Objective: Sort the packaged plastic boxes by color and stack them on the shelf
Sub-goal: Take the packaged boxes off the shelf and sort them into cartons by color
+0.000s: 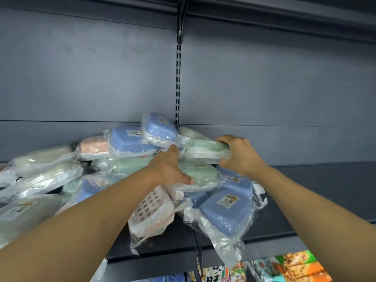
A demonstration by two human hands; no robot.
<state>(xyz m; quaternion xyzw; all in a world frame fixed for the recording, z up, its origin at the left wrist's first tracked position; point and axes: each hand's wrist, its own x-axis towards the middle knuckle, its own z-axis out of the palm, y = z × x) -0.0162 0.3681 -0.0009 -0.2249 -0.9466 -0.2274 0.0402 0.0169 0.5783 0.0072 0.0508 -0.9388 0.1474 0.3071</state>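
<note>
A jumbled heap of plastic boxes in clear wrappers lies on the dark shelf (317, 180). My right hand (241, 154) grips the right end of a green box (205, 148) high in the heap. My left hand (169, 169) is pressed against the left side of that box, its thumb lying on a lower green box (201, 175). Two blue boxes (130, 142) (159, 127) sit on top of the pile. Another blue box (225, 214) hangs over the shelf's front edge. A pink box (94, 148) and a white-and-pink box (150, 210) lie among the rest.
Pale green and whitish boxes (44, 159) fill the shelf's left side. A slotted upright (178, 78) runs down the grey back panel. The shelf's right half is bare. Colourful snack packs (295, 267) stand on the shelf below.
</note>
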